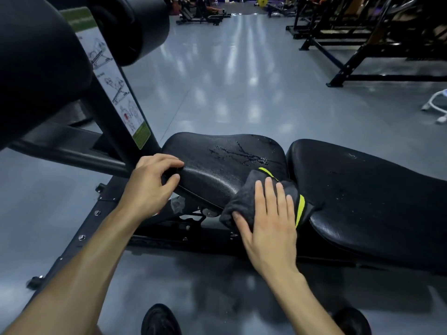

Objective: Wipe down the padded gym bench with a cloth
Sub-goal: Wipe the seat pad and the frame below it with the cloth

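Note:
A black padded gym bench lies across the middle of the view, with a seat pad [217,155] on the left and a longer back pad [367,189] on the right. Wet streaks and droplets show on the top of the seat pad. My left hand [151,187] grips the seat pad's left end, fingers curled over its edge. My right hand [268,221] lies flat, fingers spread, pressing a dark grey cloth with yellow-green stripes [246,199] against the seat pad's near right side, beside the gap between the pads.
A black upright with an instruction sticker [118,93] and large black roller pads [36,68] rise at the left. The bench's steel base [79,235] runs along the grey floor. Black racks [377,49] stand at the back right, a white cable [435,105] at the right edge. My shoes [159,321] are below.

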`<state>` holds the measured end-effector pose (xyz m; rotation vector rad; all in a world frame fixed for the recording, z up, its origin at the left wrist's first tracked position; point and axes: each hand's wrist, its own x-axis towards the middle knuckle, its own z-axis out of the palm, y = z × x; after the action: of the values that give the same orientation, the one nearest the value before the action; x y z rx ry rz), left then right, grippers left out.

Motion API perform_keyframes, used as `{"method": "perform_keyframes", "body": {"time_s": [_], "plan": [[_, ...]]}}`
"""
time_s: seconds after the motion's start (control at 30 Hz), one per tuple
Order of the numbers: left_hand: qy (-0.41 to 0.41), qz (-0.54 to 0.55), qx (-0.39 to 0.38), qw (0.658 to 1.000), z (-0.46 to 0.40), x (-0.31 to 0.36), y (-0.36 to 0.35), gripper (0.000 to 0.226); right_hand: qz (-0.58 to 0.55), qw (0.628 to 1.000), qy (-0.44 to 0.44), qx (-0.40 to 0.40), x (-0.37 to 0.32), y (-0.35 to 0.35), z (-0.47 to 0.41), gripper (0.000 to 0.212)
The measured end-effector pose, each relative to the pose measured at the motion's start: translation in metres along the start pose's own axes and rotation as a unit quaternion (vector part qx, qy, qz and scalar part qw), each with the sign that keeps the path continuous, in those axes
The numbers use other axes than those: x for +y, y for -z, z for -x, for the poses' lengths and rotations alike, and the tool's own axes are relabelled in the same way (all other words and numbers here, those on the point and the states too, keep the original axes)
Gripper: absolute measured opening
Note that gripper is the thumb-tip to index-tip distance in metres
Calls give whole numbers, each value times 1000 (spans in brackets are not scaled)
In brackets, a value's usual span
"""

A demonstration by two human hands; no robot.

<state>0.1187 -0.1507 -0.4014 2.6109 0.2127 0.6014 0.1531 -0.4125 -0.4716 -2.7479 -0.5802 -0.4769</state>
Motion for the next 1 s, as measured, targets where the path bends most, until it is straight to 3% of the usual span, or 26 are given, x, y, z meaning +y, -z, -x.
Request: {"method": "perform_keyframes", "body": {"time_s": [0.3,0.47,0.6,0.77,0.93,1.0], "plan": [[21,-74,8,997,-61,-13,-28,34,59,977,198,-56,-8,-2,-26,80],[13,-6,93,996,-54,-20,-47,37,27,939,335,-71,-19,-2,-82,79],[14,45,112,993,-56,-26,-50,38,-51,932,311,-178,-28,-9,-156,87],[24,61,115,991,-57,-27,-52,40,-46,965,178,-188,-35,-31,-230,90],[4,74,130,989,-56,-30,-53,39,-81,930,317,-170,-22,-5,-145,81],[11,82,128,988,-57,-30,-53,40,-108,922,319,-191,-13,-6,-162,79]]}}
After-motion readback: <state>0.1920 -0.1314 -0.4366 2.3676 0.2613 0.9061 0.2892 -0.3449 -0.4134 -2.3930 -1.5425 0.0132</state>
